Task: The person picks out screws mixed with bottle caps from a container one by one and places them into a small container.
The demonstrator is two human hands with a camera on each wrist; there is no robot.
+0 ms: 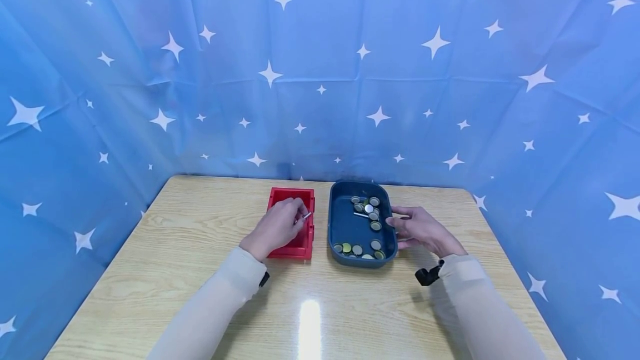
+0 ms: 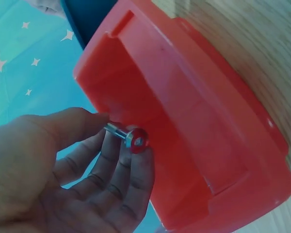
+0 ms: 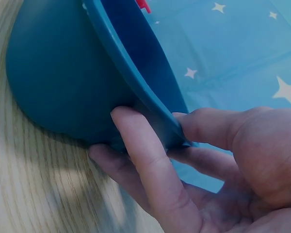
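Note:
My left hand is over the red bin, pinching a silver bolt between thumb and fingers. In the left wrist view the bolt's round socketed head faces the camera, above the bin's opening. My right hand holds the right side of the dark blue tray, thumb over the rim and fingers against the outer wall. Inside the tray lie several bottle caps, grouped along the right and near sides. Another silver rod-like piece lies among the caps; its kind is too small to tell.
Both containers stand side by side on a light wooden table, the tray to the right of the bin. A blue curtain with white stars hangs behind the table and along its sides.

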